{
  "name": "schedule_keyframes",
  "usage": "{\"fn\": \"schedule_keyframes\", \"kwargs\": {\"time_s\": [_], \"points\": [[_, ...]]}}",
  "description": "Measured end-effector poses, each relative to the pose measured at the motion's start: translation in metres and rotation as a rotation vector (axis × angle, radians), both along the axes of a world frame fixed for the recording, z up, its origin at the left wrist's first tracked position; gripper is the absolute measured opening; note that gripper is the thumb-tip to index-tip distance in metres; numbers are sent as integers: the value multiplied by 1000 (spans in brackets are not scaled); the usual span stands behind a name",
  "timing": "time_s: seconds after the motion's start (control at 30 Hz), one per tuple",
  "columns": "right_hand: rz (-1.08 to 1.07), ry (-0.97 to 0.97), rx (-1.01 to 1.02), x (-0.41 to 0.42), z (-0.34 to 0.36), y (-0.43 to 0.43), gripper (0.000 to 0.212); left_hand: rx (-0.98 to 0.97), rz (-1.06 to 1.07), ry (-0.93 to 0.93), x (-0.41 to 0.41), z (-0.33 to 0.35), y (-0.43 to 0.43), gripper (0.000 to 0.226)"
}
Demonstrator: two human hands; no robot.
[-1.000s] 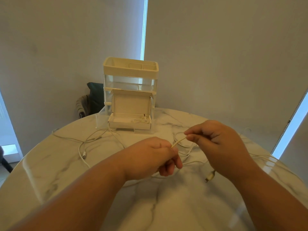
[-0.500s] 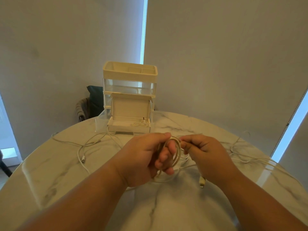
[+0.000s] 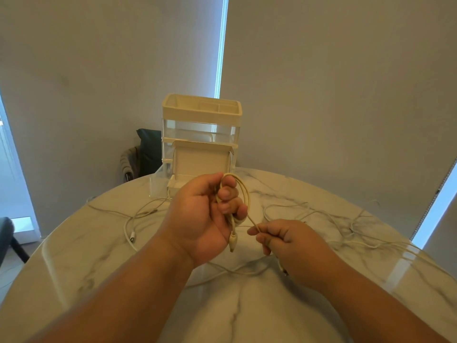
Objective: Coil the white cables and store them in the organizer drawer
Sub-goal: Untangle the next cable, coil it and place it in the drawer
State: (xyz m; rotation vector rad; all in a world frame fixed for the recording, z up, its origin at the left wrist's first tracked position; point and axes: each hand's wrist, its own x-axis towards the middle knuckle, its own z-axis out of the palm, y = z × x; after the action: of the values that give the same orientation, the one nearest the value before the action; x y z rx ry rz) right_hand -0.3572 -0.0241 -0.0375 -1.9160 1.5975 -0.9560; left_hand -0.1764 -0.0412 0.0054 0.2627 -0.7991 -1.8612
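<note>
Cream plastic organizer (image 3: 201, 134) at the far edge of a round marble table (image 3: 247, 313), rectangular, stacked in tiers: open-topped tray with dividers on top, clear-walled section beneath, and a lower drawer (image 3: 158, 184) of clear plastic pulled out toward the camera. Inside the drawer front, a small cream box (image 3: 202, 160) with its lid flipped up; contents mostly hidden behind the raised hand, too little visible to tell.

Left hand (image 3: 205, 219) lifted above the tabletop, fingers curled shut around a loose oval loop of white cable (image 3: 243, 194), one plug end (image 3: 233, 241) dangling below the palm. Right hand (image 3: 289, 243) lower and just beside it, thumb and forefinger pinched on the same cable where it runs down from the loop.

More thin white cables (image 3: 321, 216) sprawled uncoiled across the glossy, grey-veined marble, one tangle left (image 3: 133, 219), another right, a further strand crossing beneath both wrists. Dark chair back (image 3: 148, 152) behind the table.
</note>
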Motion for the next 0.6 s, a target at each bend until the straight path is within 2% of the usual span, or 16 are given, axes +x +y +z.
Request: {"fn": "schedule_keyframes", "kwargs": {"time_s": [0.13,0.27,0.3,0.37,0.4,0.43,0.47,0.53,0.6], "points": [[-8,2,16,-3,0,-1,21,-6,5,-44,-1,1,1,23],[3,136,23,-7,-1,2,17,-59,25,-309,-7,-5,0,31],[11,182,-2,-9,-1,3,22,-67,18,-362,-9,-7,0,31],[39,184,-22,-11,2,8,54,-76,-5,-416,-10,-10,0,30],[58,87,-18,-11,4,12,68,-79,-20,-421,-11,-11,0,30],[93,-47,-19,-8,6,14,72,-79,-41,-412,-11,-11,0,31],[141,-203,-37,-4,8,16,67,-78,-73,-390,-11,-11,1,31],[191,-431,-80,6,10,19,42,-82,-155,-319,-10,-11,1,31],[170,-459,-131,13,7,17,29,-90,-209,-251,-9,-11,0,31]]}}
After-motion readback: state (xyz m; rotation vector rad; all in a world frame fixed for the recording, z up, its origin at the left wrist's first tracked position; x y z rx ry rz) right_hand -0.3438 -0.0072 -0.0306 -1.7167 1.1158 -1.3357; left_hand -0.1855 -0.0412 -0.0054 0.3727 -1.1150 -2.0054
